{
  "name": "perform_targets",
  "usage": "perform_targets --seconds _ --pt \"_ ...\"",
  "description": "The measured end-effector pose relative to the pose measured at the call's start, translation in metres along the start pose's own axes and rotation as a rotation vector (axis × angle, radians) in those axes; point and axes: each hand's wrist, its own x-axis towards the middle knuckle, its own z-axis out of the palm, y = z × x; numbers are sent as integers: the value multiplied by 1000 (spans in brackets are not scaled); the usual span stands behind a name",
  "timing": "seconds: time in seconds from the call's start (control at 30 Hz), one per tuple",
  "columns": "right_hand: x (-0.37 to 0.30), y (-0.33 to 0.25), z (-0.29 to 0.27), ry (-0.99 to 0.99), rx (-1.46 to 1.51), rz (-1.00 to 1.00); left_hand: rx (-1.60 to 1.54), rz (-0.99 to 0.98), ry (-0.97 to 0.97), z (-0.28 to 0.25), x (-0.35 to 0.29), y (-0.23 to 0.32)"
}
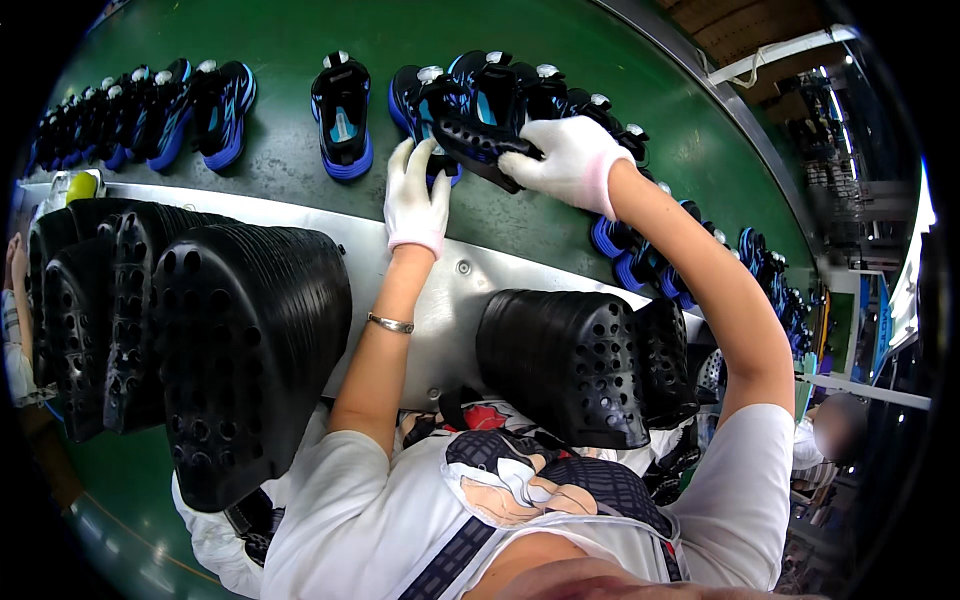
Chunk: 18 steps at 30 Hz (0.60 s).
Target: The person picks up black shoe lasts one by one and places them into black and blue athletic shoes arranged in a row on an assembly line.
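My right hand (570, 160), in a white glove with a pink cuff, grips a black perforated shoe insert (475, 138). The insert is tilted over a black-and-blue sneaker (428, 100), partly covering its opening. My left hand (416, 200), also gloved, is at the heel end of this sneaker, its fingers along the left side and its thumb close to the heel. Part of that grip is hidden. To the left, a single black sneaker with a blue sole (341, 115) stands apart, heel toward me.
Nested stacks of black perforated inserts (255, 320) stand at my left, with another stack (560, 360) at my right. A metal ledge (440, 300) borders the green work surface (285, 90). Rows of sneakers (225, 115) extend left and right. A person (825, 440) is at the far right.
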Motion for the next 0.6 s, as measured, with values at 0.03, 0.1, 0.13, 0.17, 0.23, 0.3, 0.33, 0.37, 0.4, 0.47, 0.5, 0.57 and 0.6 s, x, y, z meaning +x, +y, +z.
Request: perform_targets --seconds 0.03,0.1,0.13,0.17,0.23,0.3,0.33,0.37,0.4,0.47,0.5,0.57,0.6 --pt "7 -5 -2 -26 7 4 1 -11 7 0 0 1" --pt "18 -13 -9 -81 34 45 -4 -21 10 2 -1 4" --pt "27 -11 -10 -82 9 24 -10 -23 8 4 0 5" --pt "36 -8 -12 -83 -16 4 -18 -26 4 5 0 7" --pt "48 -9 -21 -111 -2 -10 -7 -33 17 2 1 6" --pt "62 -10 -27 -175 -92 43 -1 -36 12 1 1 7" --pt "71 -9 -28 -229 -56 52 9 -32 9 3 2 5" --pt "77 -8 -29 -236 -3 52 -5 -39 8 5 2 5" --pt "77 -16 -33 -262 63 102 -13 -44 13 4 3 5" --pt "85 -13 -36 -355 221 167 -28 -54 17 4 3 9" --pt "88 -18 -37 -424 363 223 -22 -55 26 2 3 7" --pt "76 -21 -40 -394 484 198 -9 -56 47 -2 3 1" --pt "76 -12 -37 -457 569 233 -5 -50 42 0 2 2"
